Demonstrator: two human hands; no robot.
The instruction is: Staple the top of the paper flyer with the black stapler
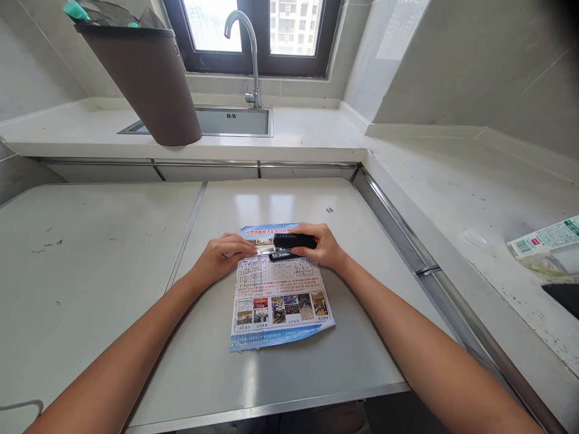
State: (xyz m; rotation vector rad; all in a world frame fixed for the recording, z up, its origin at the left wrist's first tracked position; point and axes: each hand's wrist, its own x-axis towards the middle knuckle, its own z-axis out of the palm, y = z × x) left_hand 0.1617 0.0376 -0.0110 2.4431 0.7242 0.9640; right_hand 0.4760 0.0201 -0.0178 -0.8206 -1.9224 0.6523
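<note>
A black stapler lies across the upper part of a printed flyer, and my right hand is wrapped round its right end. The stapler's top stands apart from its base, and a shiny metal part shows at its left end. My left hand is closed at the flyer's upper left edge, fingertips against that metal part; what it pinches is too small to make out. Many staples run in rows down the flyer's left side. The flyer's lower right corner curls up.
Loose staples lie beyond the flyer and more on the left of the white table. Behind are a brown bin, a sink and a faucet. A bottle lies on the right counter.
</note>
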